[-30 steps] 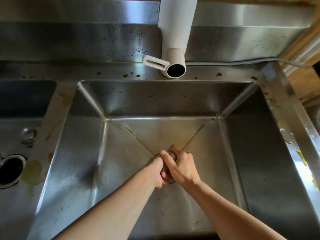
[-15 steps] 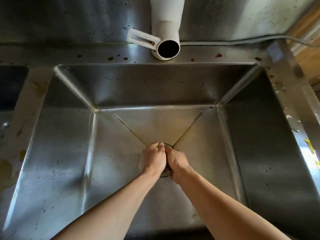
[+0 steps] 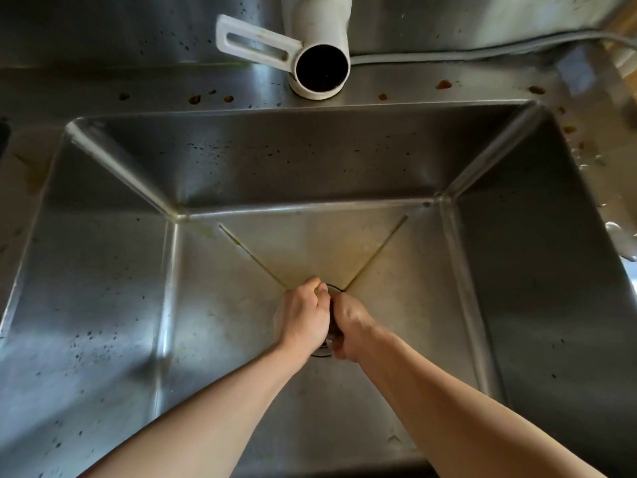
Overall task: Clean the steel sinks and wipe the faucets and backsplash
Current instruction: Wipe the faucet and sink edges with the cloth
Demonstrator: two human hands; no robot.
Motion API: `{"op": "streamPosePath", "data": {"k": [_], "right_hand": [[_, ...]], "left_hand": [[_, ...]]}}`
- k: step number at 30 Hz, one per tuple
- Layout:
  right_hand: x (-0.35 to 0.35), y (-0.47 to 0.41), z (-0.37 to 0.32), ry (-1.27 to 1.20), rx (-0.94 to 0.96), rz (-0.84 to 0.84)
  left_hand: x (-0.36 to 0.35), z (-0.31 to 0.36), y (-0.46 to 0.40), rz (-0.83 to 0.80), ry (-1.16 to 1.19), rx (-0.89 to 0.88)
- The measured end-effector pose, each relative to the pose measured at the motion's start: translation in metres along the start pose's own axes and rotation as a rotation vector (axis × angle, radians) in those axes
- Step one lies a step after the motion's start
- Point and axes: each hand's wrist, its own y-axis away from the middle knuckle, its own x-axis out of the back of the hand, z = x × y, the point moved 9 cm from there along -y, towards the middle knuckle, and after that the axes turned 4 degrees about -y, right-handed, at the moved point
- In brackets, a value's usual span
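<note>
Steel fills the view: one deep sink (image 3: pixel 103 322), its walls flecked with dark spots and its floor dulled by a yellowish film. Nearest the camera, two bare forearms reach down into the basin from the lower edge and meet at the middle of the floor. The left hand (image 3: pixel 303 317) and the right hand (image 3: pixel 350 326) lie side by side, almost touching, both with fingers curled over the round drain fitting (image 3: pixel 324 351), of which only a dark metal rim shows between and below them. What exactly each hand grips is hidden by the knuckles, so it cannot be told whether they clasp the fitting itself or something inside it. Two thin creases in the floor run out from the drain toward the far corners, both stained yellow-brown.

Beyond the far wall of the sink lies the flat steel ledge (image 3: pixel 155 88), dotted with brown rust-coloured spots. A white faucet (image 3: pixel 319 46) stands on the ledge, its dark round spout opening facing the camera and its white slotted lever (image 3: pixel 255 43) pointing to the left. Behind it rises the steel backsplash (image 3: pixel 120 25), speckled with dark marks. A grey cable (image 3: pixel 482 46) runs along the foot of the backsplash to the right of the faucet.
</note>
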Motion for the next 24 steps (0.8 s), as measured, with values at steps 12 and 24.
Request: {"op": "streamPosePath", "data": {"k": [12, 24], "right_hand": [[0.001, -0.007, 0.006, 0.118, -0.034, -0.023], [0.0, 0.01, 0.005, -0.014, -0.063, -0.01]], "left_hand": [[-0.002, 0.003, 0.001, -0.014, 0.006, -0.054], [0.009, -0.008, -0.001, -0.086, 0.057, 0.109]]}}
